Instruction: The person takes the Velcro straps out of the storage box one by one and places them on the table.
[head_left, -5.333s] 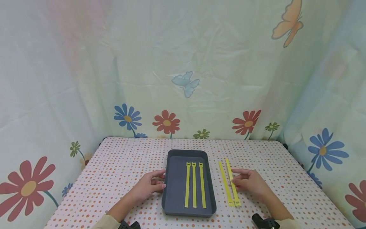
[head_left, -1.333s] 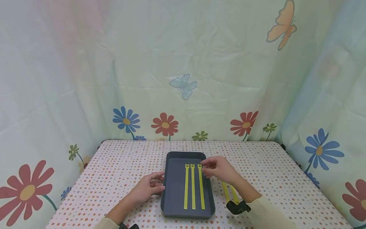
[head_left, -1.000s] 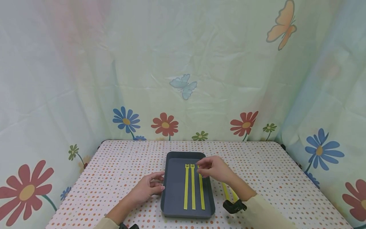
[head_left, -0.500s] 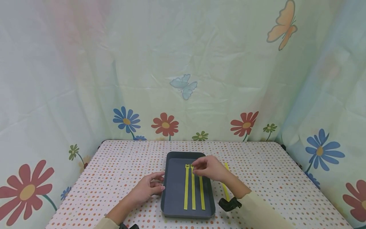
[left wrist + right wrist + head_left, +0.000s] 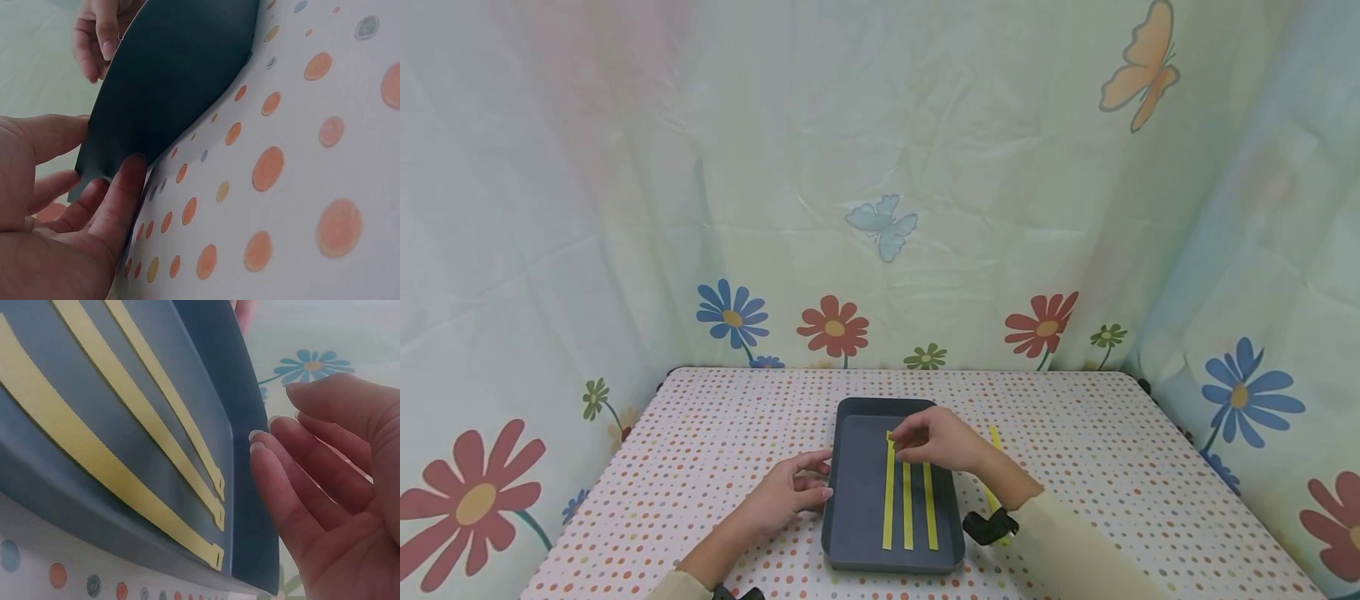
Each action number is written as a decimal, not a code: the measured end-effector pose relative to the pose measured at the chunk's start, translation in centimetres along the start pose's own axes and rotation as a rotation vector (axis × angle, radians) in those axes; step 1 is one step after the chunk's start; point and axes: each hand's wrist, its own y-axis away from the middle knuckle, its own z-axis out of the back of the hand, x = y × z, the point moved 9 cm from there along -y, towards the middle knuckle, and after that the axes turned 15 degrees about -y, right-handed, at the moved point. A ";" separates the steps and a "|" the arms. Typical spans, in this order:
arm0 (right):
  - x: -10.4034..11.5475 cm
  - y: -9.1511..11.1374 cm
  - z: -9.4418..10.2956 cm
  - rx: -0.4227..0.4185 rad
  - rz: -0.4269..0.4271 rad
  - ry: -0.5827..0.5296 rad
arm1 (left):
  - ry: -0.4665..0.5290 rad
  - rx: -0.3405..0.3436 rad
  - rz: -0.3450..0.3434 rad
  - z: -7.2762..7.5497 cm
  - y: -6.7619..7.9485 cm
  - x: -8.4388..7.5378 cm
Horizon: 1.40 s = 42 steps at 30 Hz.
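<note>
A dark grey tray (image 5: 856,508) stands on the dotted table, with three yellow hook-and-loop cable straps (image 5: 908,504) lying lengthwise and side by side in its right half. My left hand (image 5: 784,497) rests its fingertips against the tray's left outer wall; the left wrist view shows the fingers (image 5: 128,181) on that wall. Over the far part of the tray is my right hand (image 5: 942,440), fingers loosely bent, holding nothing. In the head view it covers the slotted ends of two straps. The right wrist view shows all three slotted ends (image 5: 219,515) near the tray's far wall.
Right of the tray, more yellow strap (image 5: 995,437) lies on the dotted tablecloth (image 5: 1075,433), partly hidden under my right forearm. A flowered curtain (image 5: 940,292) closes off the back and both sides of the table.
My right hand has left the straps on the table at right, come over the tray's far part, and moved left across the strap ends. The left hand and the tray's straps have stayed put.
</note>
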 end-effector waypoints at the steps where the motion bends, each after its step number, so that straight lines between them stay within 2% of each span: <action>1: -0.1 -0.1 -0.1 0.014 -0.008 0.005 | 0.000 0.000 -0.001 0.0 0.0 0.0; 9: 0.1 -0.7 -1.3 0.171 -0.005 0.078 | -0.014 -0.002 0.010 0.0 0.1 0.0; 22: -0.2 -2.2 -2.3 0.266 -0.028 0.155 | -0.034 -0.008 0.026 0.1 0.1 -0.2; 29: -0.5 -3.0 -3.8 0.365 -0.020 0.344 | -0.029 -0.005 0.019 0.1 0.1 -0.1; 35: -0.4 -3.5 -4.3 0.380 -0.010 0.429 | 0.004 0.003 0.002 0.0 -0.1 0.0; 42: -0.8 -3.9 -4.5 0.389 0.007 0.467 | -0.013 -0.006 0.006 0.0 -0.3 0.3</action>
